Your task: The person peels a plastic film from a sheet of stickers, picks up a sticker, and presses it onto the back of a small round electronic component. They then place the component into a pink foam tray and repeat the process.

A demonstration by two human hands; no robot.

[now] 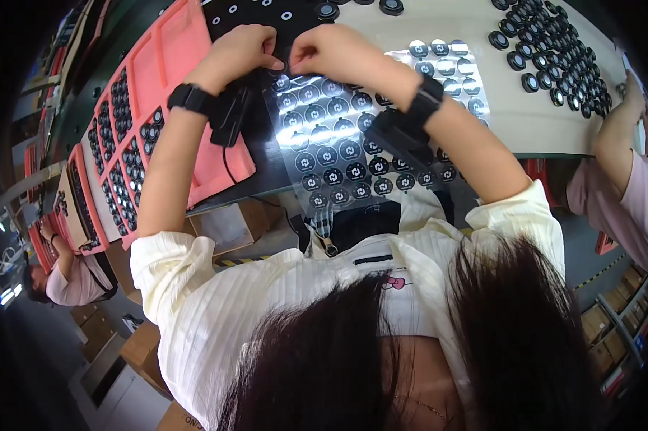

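A clear sheet with rows of round dark labels lies in front of me, its near part reaching past the table edge. At its far left corner my left hand is closed, thumb and fingertips together by a small dark round piece. Just right of it, my right hand is curled, thumb and forefinger pinched near the same spot. Both hands are close together but apart. What either one pinches is too small to make out. Behind them, several rings with white centres rest on a black surface.
Left stands a pink divided tray partly filled with black round parts. Another sheet of round labels lies at right. Many loose black round parts spread over the far right. Other people sit at both sides.
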